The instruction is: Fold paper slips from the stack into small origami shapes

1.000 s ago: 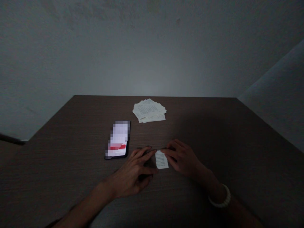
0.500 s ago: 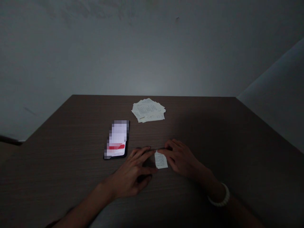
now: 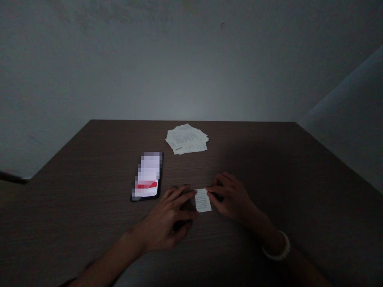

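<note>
A small slip of printed paper (image 3: 203,200) lies on the table between my hands. My left hand (image 3: 170,217) rests beside it with fingers spread, the index fingertip and thumb tip touching its left corners. At the slip's upper right corner, my right hand (image 3: 231,197) has thumb and index finger drawn together at the edge, and its other fingers are curled. A pale bracelet (image 3: 279,247) circles the right wrist.
A phone (image 3: 146,175) with a lit, partly blurred screen lies left of the slip. Farther back sits a fanned pile of printed papers (image 3: 187,139). The brown wooden table (image 3: 254,139) meets a grey wall (image 3: 185,71) behind.
My right hand's index finger has drawn back from over the slip's top edge to its upper right corner, uncovering that edge. My left hand stays in place.
</note>
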The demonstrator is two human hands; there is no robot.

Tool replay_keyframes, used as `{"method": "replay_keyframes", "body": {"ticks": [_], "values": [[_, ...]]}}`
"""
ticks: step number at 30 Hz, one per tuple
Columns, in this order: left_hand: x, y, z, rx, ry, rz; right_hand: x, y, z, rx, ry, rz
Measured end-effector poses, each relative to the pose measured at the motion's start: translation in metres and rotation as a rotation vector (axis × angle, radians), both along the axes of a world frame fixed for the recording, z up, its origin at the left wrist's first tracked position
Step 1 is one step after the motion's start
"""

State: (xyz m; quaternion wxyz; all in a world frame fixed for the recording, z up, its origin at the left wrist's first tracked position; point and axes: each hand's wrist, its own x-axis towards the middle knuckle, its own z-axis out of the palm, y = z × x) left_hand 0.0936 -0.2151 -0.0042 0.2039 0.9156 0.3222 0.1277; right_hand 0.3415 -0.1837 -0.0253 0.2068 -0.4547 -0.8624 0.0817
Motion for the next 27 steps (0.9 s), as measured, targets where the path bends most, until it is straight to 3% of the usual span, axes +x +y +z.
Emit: {"method": "replay_keyframes", "body": {"ticks": [5, 14, 23, 27], "values": [[0.002, 0.002, -0.005, -0.013, -0.026, 0.031, 0.001, 0.0, -0.002, -0.028, 0.023, -0.012], [0.011, 0.011, -0.02, 0.094, -0.171, 0.136, -0.001, 0.002, 0.002, -0.087, 0.118, 0.123], [0.013, 0.008, -0.013, 0.091, -0.14, 0.182, -0.008, -0.002, -0.001, -0.161, 0.305, 0.172], [0.011, 0.009, -0.016, 0.098, -0.191, 0.139, -0.008, -0.001, -0.001, -0.157, 0.313, 0.191]]}}
